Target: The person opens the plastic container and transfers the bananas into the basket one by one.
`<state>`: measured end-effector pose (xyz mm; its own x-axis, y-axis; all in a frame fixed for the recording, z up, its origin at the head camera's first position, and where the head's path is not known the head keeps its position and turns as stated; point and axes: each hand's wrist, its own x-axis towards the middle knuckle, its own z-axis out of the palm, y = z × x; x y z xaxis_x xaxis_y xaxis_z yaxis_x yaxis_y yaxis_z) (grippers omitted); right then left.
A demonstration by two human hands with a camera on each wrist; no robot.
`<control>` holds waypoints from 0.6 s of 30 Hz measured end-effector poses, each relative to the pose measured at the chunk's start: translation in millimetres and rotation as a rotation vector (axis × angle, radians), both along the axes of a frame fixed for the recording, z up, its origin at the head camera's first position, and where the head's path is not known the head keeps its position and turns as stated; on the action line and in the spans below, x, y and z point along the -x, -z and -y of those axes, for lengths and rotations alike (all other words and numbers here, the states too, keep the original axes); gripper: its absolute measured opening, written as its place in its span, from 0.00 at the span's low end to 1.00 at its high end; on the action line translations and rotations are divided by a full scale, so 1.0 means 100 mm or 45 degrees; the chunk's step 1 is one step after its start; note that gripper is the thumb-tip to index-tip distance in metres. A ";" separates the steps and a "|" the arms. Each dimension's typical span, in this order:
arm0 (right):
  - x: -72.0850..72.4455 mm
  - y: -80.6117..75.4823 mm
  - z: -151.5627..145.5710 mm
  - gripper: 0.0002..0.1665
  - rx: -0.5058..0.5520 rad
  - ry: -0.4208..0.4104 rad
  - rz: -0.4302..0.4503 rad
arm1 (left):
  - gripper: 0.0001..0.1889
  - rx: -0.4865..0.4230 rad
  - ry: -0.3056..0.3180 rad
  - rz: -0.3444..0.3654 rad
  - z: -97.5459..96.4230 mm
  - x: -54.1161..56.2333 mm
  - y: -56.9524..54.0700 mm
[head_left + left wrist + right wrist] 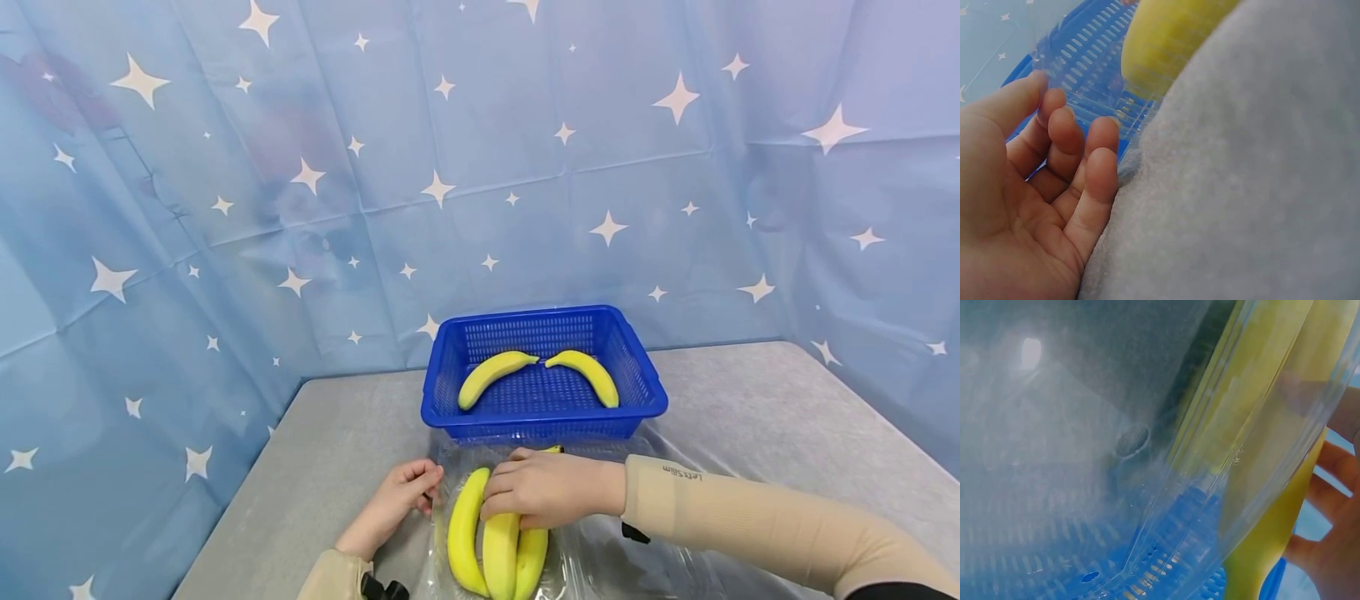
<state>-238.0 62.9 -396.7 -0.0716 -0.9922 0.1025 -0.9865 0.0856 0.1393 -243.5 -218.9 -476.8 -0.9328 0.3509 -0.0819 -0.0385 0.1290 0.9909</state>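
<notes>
Within the fingers of the right hand [528, 488], a banana [501, 557] is being gripped; to their left, the left hand [396, 502] is apparently pinching clear plastic [562, 568].

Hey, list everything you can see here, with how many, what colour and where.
Star-print backdrop: sheet count unclear, blue with white stars, behind and beside the table
Cloth-covered table: one, grey, in front of the backdrop
Plastic basket: one, blue, towards the table's back
Plastic bag: one, clear, in front of the basket
Basket bananas: two, yellow, inside the basket
Front bananas: three visible, yellow, grouped at the bag
Sleeves: two, beige, on the forearms
Wrist devices: two, black, one per wrist
Left hand: one, bare, pinching the bag's edge
Right hand: one, bare, gripping the middle front banana
</notes>
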 end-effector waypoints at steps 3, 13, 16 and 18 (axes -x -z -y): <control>0.00 0.01 0.00 0.23 0.011 0.000 0.004 | 0.18 -0.004 0.003 0.002 0.00 0.00 0.00; 0.01 0.01 -0.01 0.24 0.051 0.003 0.000 | 0.13 -0.002 0.011 -0.010 0.00 -0.01 -0.02; 0.02 0.01 -0.01 0.24 0.059 0.001 -0.008 | 0.14 0.000 0.008 -0.001 0.00 -0.01 -0.02; 0.03 0.01 -0.01 0.25 0.068 -0.001 -0.014 | 0.16 -0.002 0.009 0.002 0.00 -0.01 -0.02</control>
<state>-240.7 63.7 -397.9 -0.0692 -0.9853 0.1560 -0.9850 0.0922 0.1458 -242.6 -219.0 -474.5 -0.9303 0.3573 -0.0830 -0.0392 0.1281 0.9910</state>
